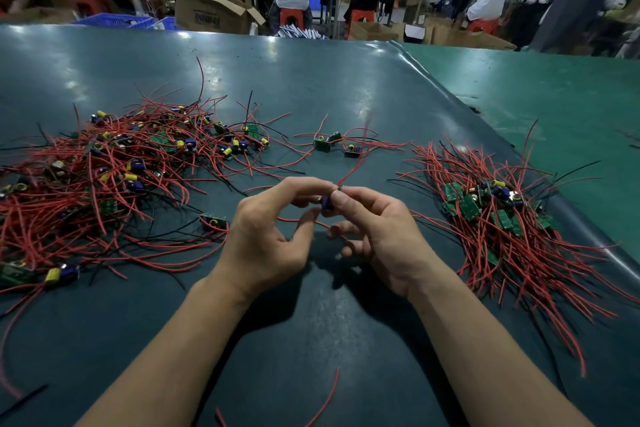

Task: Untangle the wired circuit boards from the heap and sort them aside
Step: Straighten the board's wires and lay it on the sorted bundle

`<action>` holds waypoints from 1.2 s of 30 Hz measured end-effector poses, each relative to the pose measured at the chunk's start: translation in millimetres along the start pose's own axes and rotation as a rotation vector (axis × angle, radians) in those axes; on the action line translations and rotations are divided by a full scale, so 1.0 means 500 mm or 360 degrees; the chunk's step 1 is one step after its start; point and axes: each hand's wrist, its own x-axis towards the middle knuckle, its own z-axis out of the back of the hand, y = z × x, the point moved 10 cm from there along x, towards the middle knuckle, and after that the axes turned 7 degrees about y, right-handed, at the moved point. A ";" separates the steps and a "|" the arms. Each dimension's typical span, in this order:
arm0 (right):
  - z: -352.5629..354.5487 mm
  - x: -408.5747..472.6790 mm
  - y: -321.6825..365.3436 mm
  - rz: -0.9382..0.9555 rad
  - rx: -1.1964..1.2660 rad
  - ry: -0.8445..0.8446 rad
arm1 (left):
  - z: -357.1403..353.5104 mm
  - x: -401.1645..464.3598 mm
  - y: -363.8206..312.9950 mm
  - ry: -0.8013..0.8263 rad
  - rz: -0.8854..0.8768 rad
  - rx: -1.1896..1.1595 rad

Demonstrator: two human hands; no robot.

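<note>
While the big tangled heap of red-wired green circuit boards (114,170) sprawls leftward, her left hand (273,229) and right hand (377,236) both pinch one small blue-capped board (326,202) mid-table; sorted red-wired boards (502,215) lie rightward

heap (104,180) left, sorted pile (502,218) right

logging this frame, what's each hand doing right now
Left hand: fingers pinch the small circuit board.
Right hand: fingers pinch the same board.

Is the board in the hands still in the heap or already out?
Out. Both hands hold the circuit board above the table, apart from both piles.
</note>
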 end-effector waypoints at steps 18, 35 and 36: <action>0.081 -0.007 -0.011 -0.0117 0.0105 -0.0545 | 0.112 -0.090 0.174 -0.0101 0.1524 0.1364; 0.050 0.133 0.060 -0.0171 0.0389 -0.0500 | 0.108 -0.069 0.144 -0.0279 0.1128 0.0887; 0.054 0.137 0.050 -0.0218 0.0362 -0.0515 | 0.110 -0.060 0.125 -0.0359 0.0974 0.0799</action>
